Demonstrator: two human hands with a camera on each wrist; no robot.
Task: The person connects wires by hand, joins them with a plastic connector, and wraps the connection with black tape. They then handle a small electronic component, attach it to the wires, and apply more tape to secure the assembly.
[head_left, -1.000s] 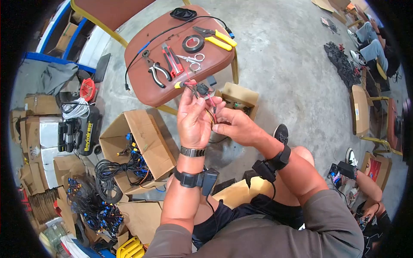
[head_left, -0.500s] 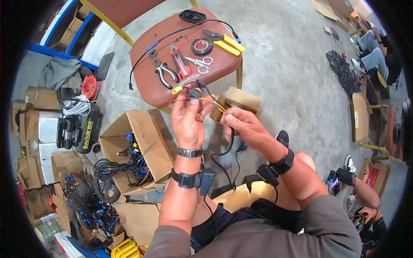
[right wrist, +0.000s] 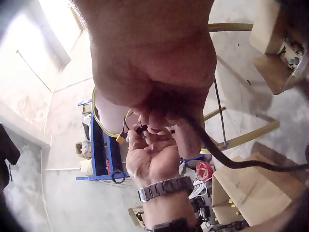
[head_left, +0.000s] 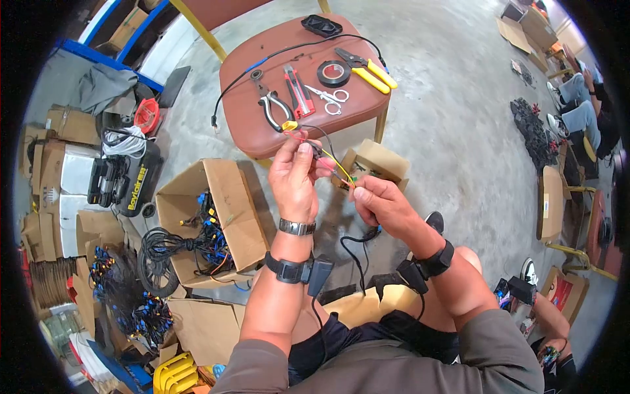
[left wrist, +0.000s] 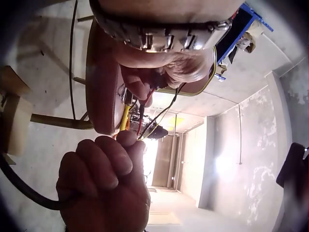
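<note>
In the head view the left hand (head_left: 295, 177) pinches a small dark part with thin wires, palm up, and a yellow connector (head_left: 289, 125) sticks out beyond its fingertips. The right hand (head_left: 384, 205) pinches the ends of the yellow, red and dark wires (head_left: 336, 164) between thumb and forefinger. Thin wires span the short gap between the hands. A thick black cable (right wrist: 224, 157) runs out of the right hand in the right wrist view. The left wrist view shows the right hand's fingers (left wrist: 104, 166) curled at the wires.
On the brown chair seat (head_left: 249, 111) lie pliers (head_left: 277, 108), a red cutter (head_left: 299, 92), scissors (head_left: 331, 98), black tape (head_left: 333, 73) and yellow-handled strippers (head_left: 373, 73). A small open box (head_left: 387, 161) stands beyond the hands; a larger carton (head_left: 239, 210) with cables is at left.
The right hand has shifted from the thicker cable to the thin wire ends. The head view has turned, so the chair appears farther right. Both hands keep hold of the wiring.
</note>
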